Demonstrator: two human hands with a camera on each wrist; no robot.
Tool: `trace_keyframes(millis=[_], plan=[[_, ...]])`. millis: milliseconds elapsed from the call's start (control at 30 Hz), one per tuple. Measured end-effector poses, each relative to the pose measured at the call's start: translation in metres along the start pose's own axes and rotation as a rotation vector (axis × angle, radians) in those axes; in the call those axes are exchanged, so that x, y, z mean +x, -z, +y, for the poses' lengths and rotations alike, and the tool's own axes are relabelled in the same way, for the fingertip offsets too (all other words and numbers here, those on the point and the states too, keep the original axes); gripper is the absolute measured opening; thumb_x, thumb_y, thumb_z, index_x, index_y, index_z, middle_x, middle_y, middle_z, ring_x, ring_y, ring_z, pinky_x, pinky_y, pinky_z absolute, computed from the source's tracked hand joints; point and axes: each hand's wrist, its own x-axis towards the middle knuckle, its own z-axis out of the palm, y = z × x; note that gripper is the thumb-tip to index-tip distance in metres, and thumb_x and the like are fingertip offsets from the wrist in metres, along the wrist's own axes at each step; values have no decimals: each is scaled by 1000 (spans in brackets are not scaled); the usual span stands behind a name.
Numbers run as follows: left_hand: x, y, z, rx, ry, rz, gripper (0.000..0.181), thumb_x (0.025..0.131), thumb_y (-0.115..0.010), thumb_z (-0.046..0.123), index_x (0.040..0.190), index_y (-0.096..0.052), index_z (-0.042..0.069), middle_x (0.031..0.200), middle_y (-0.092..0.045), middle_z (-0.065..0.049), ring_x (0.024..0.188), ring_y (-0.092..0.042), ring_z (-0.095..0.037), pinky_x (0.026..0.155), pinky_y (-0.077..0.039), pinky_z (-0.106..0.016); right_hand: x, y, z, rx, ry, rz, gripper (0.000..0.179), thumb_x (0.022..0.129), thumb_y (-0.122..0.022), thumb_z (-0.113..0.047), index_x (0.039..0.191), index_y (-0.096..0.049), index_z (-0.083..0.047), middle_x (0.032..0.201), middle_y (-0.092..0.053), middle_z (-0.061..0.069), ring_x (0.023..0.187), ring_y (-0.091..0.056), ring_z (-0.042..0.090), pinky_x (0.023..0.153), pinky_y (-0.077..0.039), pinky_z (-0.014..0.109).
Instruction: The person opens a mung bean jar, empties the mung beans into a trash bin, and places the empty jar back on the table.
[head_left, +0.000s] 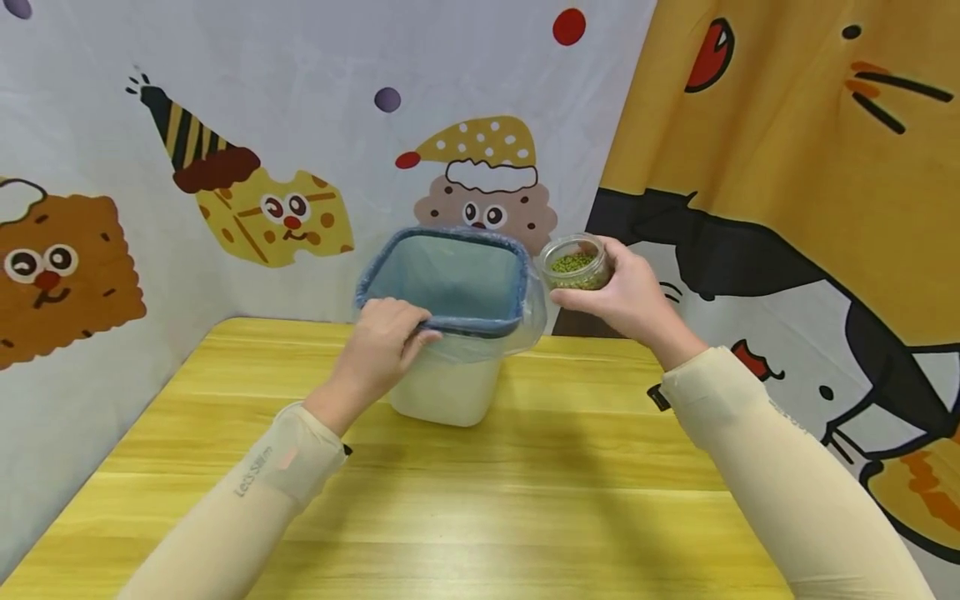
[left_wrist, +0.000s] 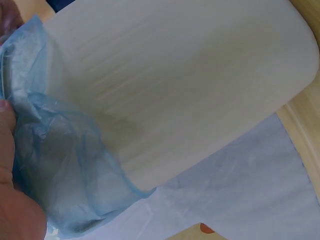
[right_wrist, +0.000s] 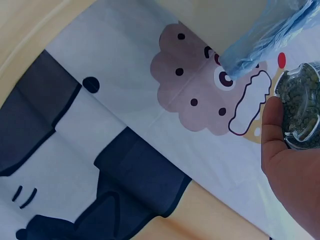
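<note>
A white trash bin [head_left: 450, 383] stands on the table, lined with a translucent blue plastic bag [head_left: 450, 283] folded over its dark rim. My left hand [head_left: 385, 337] grips the near left part of that rim, thumb outside over the bag. The left wrist view shows the bin's smooth side [left_wrist: 190, 90] and the loose bag edge [left_wrist: 65, 165] hanging beside the thumb. To the right of the bin, at rim height, my right hand [head_left: 626, 292] holds a small clear jar [head_left: 576, 263], lidless and tilted slightly, with small green beans [head_left: 572, 262] inside.
The yellow wood-grain table [head_left: 465, 517] extends around the bin. Behind it hangs a pale cloth [head_left: 315, 75] printed with cartoon food, and an orange curtain [head_left: 787, 150] with cartoon animals hangs close along the right side.
</note>
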Motion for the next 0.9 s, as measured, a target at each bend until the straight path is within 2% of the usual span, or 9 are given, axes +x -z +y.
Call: trace_keyframes(millis=[133,267,367,500,633,767,900], plan=[[-1,-2,1,9,-8,18,29,95,-78,28,106,-71,2,93,-73,-13,85,-67,-32,83,-51,-48,12,0,-4,-30,13,9,91,85,-91,-44,157,-47,-12,139,-64,10,119,-66,28,99,-58,46],[-1,-4,0,1,-17,50,37,105,-63,40,104,-70,3,91,-72,-12,83,-66,-31,82,-51,-48,21,0,-9,-59,14,11,91,84,-91,-45,156,-47,-10,138,-63,12,118,-65,30,98,-58,49],[-1,-4,-1,-6,-23,53,39,107,-60,41,105,-71,3,92,-72,-11,84,-66,-30,84,-52,-48,26,0,-13,-79,21,8,91,83,-91,-44,156,-47,-10,137,-64,12,118,-65,30,97,-58,50],[-1,-3,-1,-17,-31,65,28,99,-75,29,107,-73,3,96,-75,-12,88,-69,-31,90,-55,-49,33,-2,-17,-108,40,3,91,83,-91,-42,157,-47,-11,138,-64,12,118,-65,30,98,-59,50],[-3,-3,2,-19,-33,103,27,96,-80,21,114,-76,2,105,-76,-13,97,-71,-32,96,-57,-50,41,-5,-21,-134,41,-11,94,83,-91,-40,159,-44,-10,139,-64,14,120,-65,32,101,-59,52],[-8,-5,10,76,-57,179,31,98,-78,22,122,-77,2,114,-77,-16,108,-71,-36,101,-58,-50,47,-9,-25,-168,29,-26,96,83,-90,-39,161,-42,-9,141,-63,16,122,-65,33,102,-59,52],[-14,-7,18,177,-78,260,35,103,-72,29,125,-77,2,116,-76,-20,110,-69,-40,102,-58,-53,54,-14,-31,-220,53,-32,96,82,-91,-35,159,-43,-7,141,-62,16,121,-65,34,101,-60,52]])
